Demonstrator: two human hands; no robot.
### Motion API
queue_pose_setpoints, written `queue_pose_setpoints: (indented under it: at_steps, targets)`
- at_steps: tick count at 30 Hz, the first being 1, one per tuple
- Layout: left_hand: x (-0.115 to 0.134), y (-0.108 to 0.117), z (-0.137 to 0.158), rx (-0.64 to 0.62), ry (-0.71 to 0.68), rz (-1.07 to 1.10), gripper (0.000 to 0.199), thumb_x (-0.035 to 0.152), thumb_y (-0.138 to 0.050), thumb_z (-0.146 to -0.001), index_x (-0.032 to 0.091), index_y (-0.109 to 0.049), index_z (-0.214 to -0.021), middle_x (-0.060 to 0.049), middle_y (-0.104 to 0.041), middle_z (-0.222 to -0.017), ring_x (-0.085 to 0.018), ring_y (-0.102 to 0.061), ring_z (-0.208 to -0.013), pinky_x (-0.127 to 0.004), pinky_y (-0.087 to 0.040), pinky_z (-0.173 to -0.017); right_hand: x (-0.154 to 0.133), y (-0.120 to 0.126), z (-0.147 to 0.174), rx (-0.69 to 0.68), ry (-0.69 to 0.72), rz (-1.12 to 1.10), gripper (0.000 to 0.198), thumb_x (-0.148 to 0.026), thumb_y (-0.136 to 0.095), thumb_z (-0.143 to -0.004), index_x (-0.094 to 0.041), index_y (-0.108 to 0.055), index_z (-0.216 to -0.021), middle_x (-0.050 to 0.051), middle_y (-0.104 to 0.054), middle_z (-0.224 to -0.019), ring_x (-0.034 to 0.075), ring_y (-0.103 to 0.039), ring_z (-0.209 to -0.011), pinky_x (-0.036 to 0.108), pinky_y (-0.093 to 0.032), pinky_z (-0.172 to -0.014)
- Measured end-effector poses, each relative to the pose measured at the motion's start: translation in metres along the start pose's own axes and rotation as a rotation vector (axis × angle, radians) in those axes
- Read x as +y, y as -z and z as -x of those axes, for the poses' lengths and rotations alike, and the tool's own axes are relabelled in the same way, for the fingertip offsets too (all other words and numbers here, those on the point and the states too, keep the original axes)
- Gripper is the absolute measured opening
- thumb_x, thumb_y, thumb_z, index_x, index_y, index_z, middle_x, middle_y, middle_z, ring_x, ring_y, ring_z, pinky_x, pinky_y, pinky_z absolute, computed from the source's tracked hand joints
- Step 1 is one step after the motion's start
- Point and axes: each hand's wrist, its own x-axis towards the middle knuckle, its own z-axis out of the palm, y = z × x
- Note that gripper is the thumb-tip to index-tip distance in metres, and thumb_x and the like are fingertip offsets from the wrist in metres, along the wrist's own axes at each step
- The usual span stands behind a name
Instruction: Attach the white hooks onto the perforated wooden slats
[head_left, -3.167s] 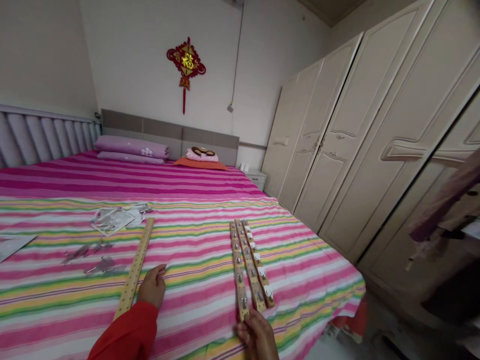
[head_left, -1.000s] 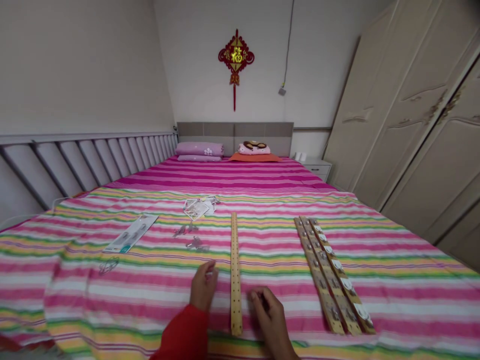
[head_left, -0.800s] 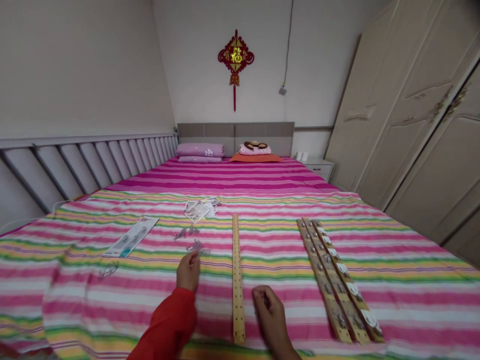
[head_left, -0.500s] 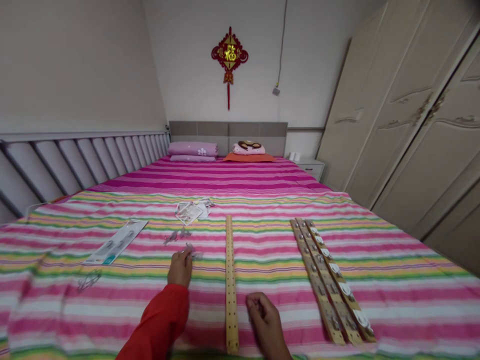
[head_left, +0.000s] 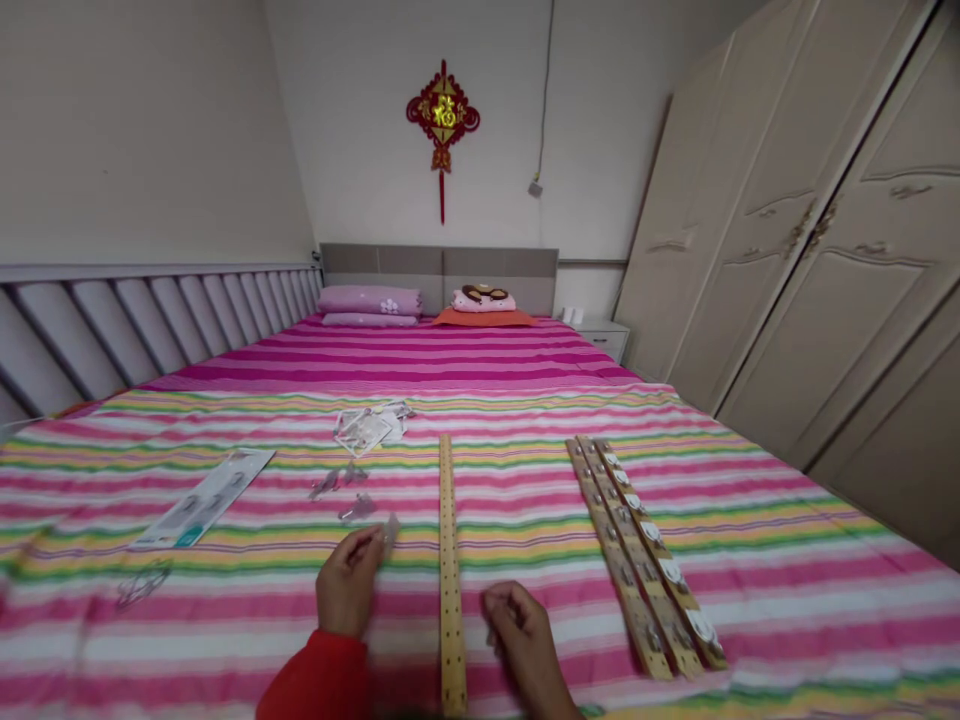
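My left hand (head_left: 349, 580), in a red sleeve, pinches a small clear plastic packet (head_left: 391, 535) just above the striped cloth. What the packet holds is too small to tell. Right of it lies a long, narrow wooden strip (head_left: 448, 570) with rows of holes, pointing away from me. Past that strip, my right hand (head_left: 521, 630) is curled with its fingers together; a small greyish bit shows under the fingertips, too unclear to name. More small clear packets (head_left: 357, 507) rest beyond my left hand.
Several wooden strips with metal pieces and white discs (head_left: 626, 550) lie side by side at the right. On the left are a clear package (head_left: 206, 497) and a thin wire-like bundle (head_left: 144, 583). Cards and wrappers (head_left: 367, 428) lie farther back. A bed rail (head_left: 150, 325) runs along the left.
My left hand has lifted the small clear packet off the cloth and drawn it back toward me. My right hand stays curled beside the wooden strip. The view has turned slightly right.
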Motion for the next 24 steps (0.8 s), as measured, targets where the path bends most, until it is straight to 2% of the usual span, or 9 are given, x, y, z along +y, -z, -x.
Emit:
queue_pose_setpoints:
  at_steps: [3,8,13,24]
  targets:
    - [0.020,-0.010,0.027,-0.056,0.040,0.058,0.041,0.050,-0.069,-0.057,0.015,-0.069,-0.078,-0.005,-0.071,-0.068,-0.020,-0.066,-0.066,-0.028,-0.054,-0.062,-0.015,-0.010,0.005,-0.012,0.012,-0.017,0.041,-0.055,-0.072,-0.065,-0.016,-0.061,-0.070,-0.004,-0.049,-0.053,0.009,-0.040,-0.045,0.021,-0.030,-0.044]
    - [0.039,-0.022,0.061,-0.139,-0.008,0.030,0.034,0.046,-0.069,-0.062,0.017,-0.069,-0.079,-0.006,-0.072,-0.077,-0.019,-0.067,-0.072,-0.027,-0.055,-0.066,-0.039,-0.033,0.017,-0.043,0.033,-0.048,0.037,-0.049,-0.077,-0.060,-0.016,-0.063,-0.072,-0.004,-0.052,-0.055,0.009,-0.041,-0.051,0.021,-0.031,-0.048]
    - [0.042,-0.024,0.081,-0.216,-0.020,0.031,0.028,0.042,-0.067,-0.065,0.018,-0.069,-0.080,-0.005,-0.072,-0.080,-0.019,-0.068,-0.074,-0.028,-0.056,-0.067,-0.049,-0.042,0.019,-0.007,0.053,-0.082,0.033,-0.043,-0.079,-0.059,-0.017,-0.063,-0.071,-0.004,-0.053,-0.057,0.010,-0.043,-0.052,0.022,-0.034,-0.050]
    - [0.036,-0.020,0.111,-0.309,-0.029,0.070,0.025,0.040,-0.067,-0.068,0.018,-0.069,-0.081,-0.005,-0.071,-0.081,-0.018,-0.068,-0.076,-0.026,-0.056,-0.070,-0.047,-0.036,0.025,-0.014,0.057,-0.093,0.031,-0.045,-0.073,-0.066,-0.018,-0.060,-0.069,-0.006,-0.050,-0.050,0.009,-0.042,-0.045,0.021,-0.031,-0.043]
